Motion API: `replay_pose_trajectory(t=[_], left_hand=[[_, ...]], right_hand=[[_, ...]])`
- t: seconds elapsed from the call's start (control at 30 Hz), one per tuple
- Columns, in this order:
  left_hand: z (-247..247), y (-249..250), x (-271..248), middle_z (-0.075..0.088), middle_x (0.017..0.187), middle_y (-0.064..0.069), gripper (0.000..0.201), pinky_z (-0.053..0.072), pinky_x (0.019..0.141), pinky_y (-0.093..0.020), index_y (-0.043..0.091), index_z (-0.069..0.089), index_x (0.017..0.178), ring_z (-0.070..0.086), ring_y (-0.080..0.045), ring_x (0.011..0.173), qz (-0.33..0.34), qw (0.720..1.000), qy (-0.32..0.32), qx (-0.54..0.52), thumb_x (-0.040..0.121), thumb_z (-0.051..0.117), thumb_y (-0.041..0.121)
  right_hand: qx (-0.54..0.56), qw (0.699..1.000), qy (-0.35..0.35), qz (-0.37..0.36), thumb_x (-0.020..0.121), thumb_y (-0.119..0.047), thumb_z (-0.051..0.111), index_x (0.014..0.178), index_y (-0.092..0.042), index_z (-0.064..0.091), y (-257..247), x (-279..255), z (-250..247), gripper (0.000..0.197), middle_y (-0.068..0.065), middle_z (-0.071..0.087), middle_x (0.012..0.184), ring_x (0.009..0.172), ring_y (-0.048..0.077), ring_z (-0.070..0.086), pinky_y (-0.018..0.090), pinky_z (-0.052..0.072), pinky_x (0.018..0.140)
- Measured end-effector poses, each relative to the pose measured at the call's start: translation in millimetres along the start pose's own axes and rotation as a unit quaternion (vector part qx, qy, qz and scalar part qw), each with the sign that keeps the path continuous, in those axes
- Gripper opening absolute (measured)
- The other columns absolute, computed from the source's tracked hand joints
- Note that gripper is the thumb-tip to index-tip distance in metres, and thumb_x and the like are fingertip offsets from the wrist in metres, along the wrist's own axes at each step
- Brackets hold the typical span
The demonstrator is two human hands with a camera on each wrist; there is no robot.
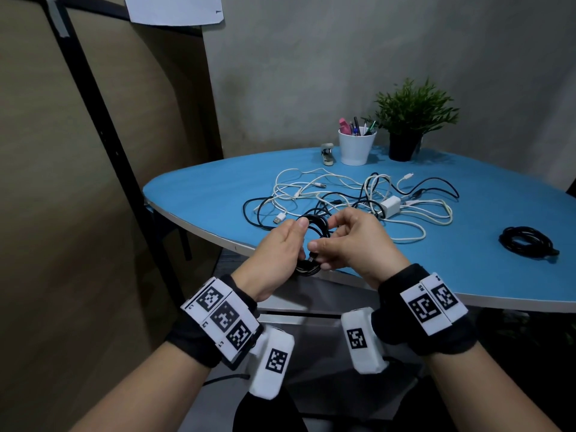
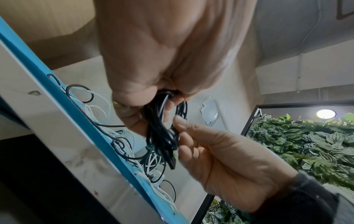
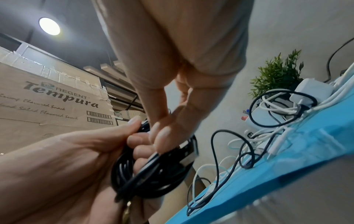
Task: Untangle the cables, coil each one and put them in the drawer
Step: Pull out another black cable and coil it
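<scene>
Over the near edge of the blue table (image 1: pixel 202 188), my left hand (image 1: pixel 280 247) grips a coiled black cable (image 1: pixel 314 227), its loops running through the curled fingers. My right hand (image 1: pixel 346 238) pinches the cable's plug end (image 1: pixel 313 256) against the coil. In the left wrist view the black cable coil (image 2: pixel 162 133) hangs between both hands with its plug (image 2: pixel 171 160) pointing down. The right wrist view has the black cable coil (image 3: pixel 149 174) in my left palm. A tangle of white and black cables (image 1: pixel 349 194) with a white charger (image 1: pixel 391 205) lies behind my hands. The drawer is not in view.
A second coiled black cable (image 1: pixel 526 241) lies at the table's right. At the back stand a white pen cup (image 1: pixel 357 146), a potted plant (image 1: pixel 411 120) and a small stapler (image 1: pixel 327 153). Cardboard panels (image 1: pixel 78 151) and a black frame close off the left side.
</scene>
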State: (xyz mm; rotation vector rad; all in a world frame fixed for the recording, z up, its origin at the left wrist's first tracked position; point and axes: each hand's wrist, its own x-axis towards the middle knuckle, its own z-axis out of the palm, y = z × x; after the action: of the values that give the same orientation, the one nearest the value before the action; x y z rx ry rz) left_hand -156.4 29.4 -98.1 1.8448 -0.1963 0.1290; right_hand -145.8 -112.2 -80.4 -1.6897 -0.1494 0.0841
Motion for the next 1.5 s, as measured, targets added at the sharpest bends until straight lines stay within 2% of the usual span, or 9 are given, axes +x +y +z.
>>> replay_pose_trajectory(t=[0.3, 0.47, 0.63, 0.73, 0.93, 1.03, 1.13, 1.33, 1.5], left_hand=[[3, 7, -4, 0.047, 0.071, -0.008, 0.036, 0.027, 0.055, -0.024, 0.015, 0.044, 0.076, 0.036, -0.007, 0.053, -0.017, 0.999, -0.03, -0.023, 0.099, 0.031, 0.041], [4, 6, -4, 0.047, 0.063, 0.001, 0.035, 0.03, 0.06, -0.026, 0.017, 0.043, 0.072, 0.042, -0.018, 0.068, -0.016, 0.998, -0.038, -0.054, 0.099, 0.034, 0.037], [-8, 15, -2, 0.046, 0.046, 0.003, 0.039, 0.04, 0.064, -0.025, 0.014, 0.044, 0.069, 0.053, -0.015, 0.053, -0.067, 0.989, -0.082, -0.101, 0.099, 0.036, 0.036], [-11, 19, -4, 0.048, 0.045, 0.001, 0.046, 0.043, 0.057, -0.019, 0.013, 0.048, 0.071, 0.057, -0.016, 0.053, -0.118, 0.985, -0.112, -0.053, 0.094, 0.036, 0.05], [-11, 17, -2, 0.037, 0.047, 0.006, 0.036, 0.039, 0.056, -0.023, 0.014, 0.048, 0.068, 0.04, -0.011, 0.044, -0.131, 0.985, -0.083, -0.076, 0.093, 0.05, 0.039], [-14, 20, -2, 0.029, 0.041, 0.009, 0.038, 0.036, 0.057, -0.026, 0.016, 0.04, 0.062, 0.033, -0.011, 0.044, -0.118, 0.983, -0.07, -0.121, 0.094, 0.05, 0.033], [-13, 23, -2, 0.028, 0.042, 0.01, 0.037, 0.039, 0.057, -0.027, 0.017, 0.041, 0.061, 0.029, -0.011, 0.044, -0.113, 0.981, -0.057, -0.149, 0.094, 0.051, 0.029], [-12, 19, 0, 0.035, 0.056, 0.004, 0.031, 0.04, 0.055, -0.029, 0.019, 0.049, 0.063, 0.031, -0.007, 0.041, -0.07, 0.993, -0.014, -0.096, 0.089, 0.058, 0.035], [-13, 14, 2, 0.042, 0.06, 0.004, 0.026, 0.038, 0.051, -0.026, 0.017, 0.054, 0.078, 0.037, -0.005, 0.045, -0.027, 0.998, 0.013, -0.053, 0.089, 0.056, 0.04]], right_hand=[[-0.156, 0.981, 0.072, -0.092, 0.069, -0.02, 0.079, 0.079, -0.018, 0.055, 6, 6, -8, 0.026, 0.009, 0.065, 0.079, 0.077, 0.033, 0.065, 0.046, 0.055, 0.068], [-0.179, 0.978, 0.041, -0.101, 0.076, -0.01, 0.064, 0.08, -0.021, 0.051, 9, 6, -5, 0.018, 0.005, 0.063, 0.068, 0.058, 0.022, 0.053, 0.036, 0.046, 0.06], [-0.128, 0.983, -0.064, -0.115, 0.083, -0.004, 0.064, 0.086, -0.015, 0.061, 7, 3, -11, 0.012, 0.004, 0.058, 0.069, 0.063, 0.017, 0.05, 0.031, 0.041, 0.06], [-0.138, 0.973, -0.126, -0.138, 0.085, 0.001, 0.06, 0.091, -0.01, 0.07, 5, -1, -10, 0.016, -0.011, 0.064, 0.069, 0.064, -0.001, 0.054, 0.014, 0.041, 0.067], [-0.114, 0.969, -0.167, -0.139, 0.082, 0.004, 0.065, 0.1, -0.008, 0.068, 5, -3, -8, 0.022, -0.017, 0.066, 0.07, 0.064, -0.008, 0.055, 0.007, 0.042, 0.064], [-0.079, 0.972, -0.18, -0.125, 0.084, 0.002, 0.063, 0.105, -0.017, 0.065, 3, -5, -9, 0.028, -0.008, 0.07, 0.09, 0.08, -0.002, 0.061, 0.014, 0.046, 0.077], [-0.078, 0.972, -0.188, -0.115, 0.09, 0.0, 0.054, 0.105, -0.012, 0.062, 0, -7, -11, 0.021, -0.017, 0.067, 0.072, 0.068, -0.01, 0.057, 0.006, 0.041, 0.066], [-0.114, 0.982, -0.119, -0.097, 0.086, -0.011, 0.065, 0.087, 0.006, 0.067, 2, -6, -11, 0.017, 0.01, 0.056, 0.072, 0.069, 0.016, 0.046, 0.031, 0.039, 0.069], [-0.167, 0.975, -0.116, -0.088, 0.091, -0.018, 0.059, 0.092, 0.013, 0.063, -1, -7, -14, 0.031, 0.012, 0.043, 0.068, 0.062, 0.021, 0.034, 0.026, 0.028, 0.055]])
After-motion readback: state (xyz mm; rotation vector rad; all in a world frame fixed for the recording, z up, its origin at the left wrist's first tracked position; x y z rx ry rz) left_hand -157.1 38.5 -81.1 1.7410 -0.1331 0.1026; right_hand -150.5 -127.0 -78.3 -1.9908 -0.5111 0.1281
